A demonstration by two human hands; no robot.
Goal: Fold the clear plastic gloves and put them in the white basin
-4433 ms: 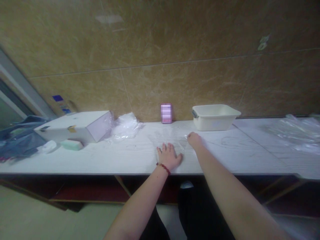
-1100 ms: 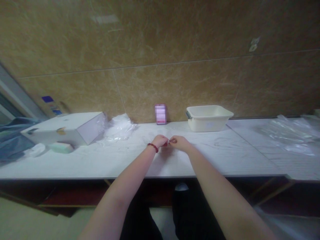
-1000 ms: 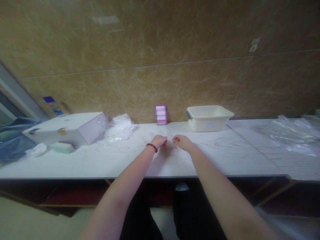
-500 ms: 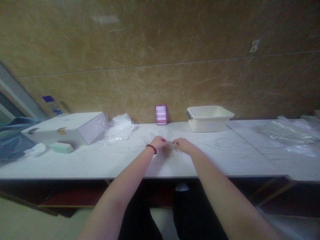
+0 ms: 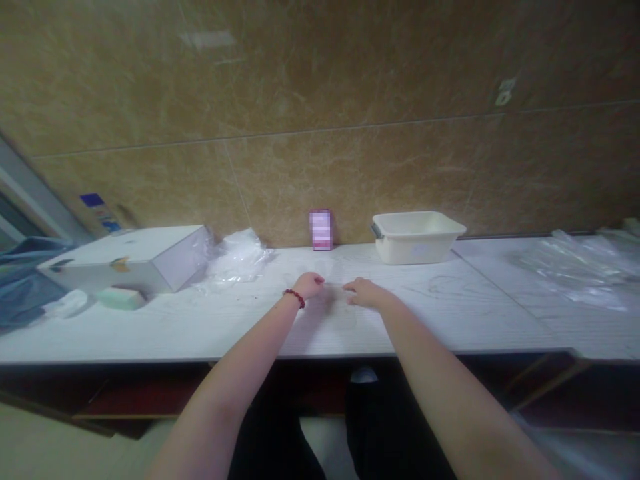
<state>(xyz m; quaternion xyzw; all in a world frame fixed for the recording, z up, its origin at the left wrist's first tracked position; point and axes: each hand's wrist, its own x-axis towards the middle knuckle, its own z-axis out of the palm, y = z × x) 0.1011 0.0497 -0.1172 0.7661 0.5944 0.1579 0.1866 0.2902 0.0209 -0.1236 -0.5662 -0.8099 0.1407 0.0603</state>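
My two hands rest close together on the white table (image 5: pixel 200 327), near its middle. My left hand (image 5: pixel 309 285), with a red bead bracelet on the wrist, has its fingers curled into a pinch. My right hand (image 5: pixel 364 292) lies a short gap to its right, fingers also curled and pressed down. Between and below them lies a thin clear plastic bag (image 5: pixel 343 312), only faintly visible against the table. Both hands seem to grip its upper edge.
A white box (image 5: pixel 127 261) and a pale green block (image 5: pixel 120 298) sit at the left, with crumpled clear plastic (image 5: pixel 237 257) beside them. A small pink box (image 5: pixel 321 229) and a cream tub (image 5: pixel 417 235) stand by the wall. Clear plastic sheets (image 5: pixel 580 263) lie at the right.
Earlier my left hand lay flat on the bag. Both hands then came together in pinches, and in the last half second they have drawn slightly apart and lowered to the table.
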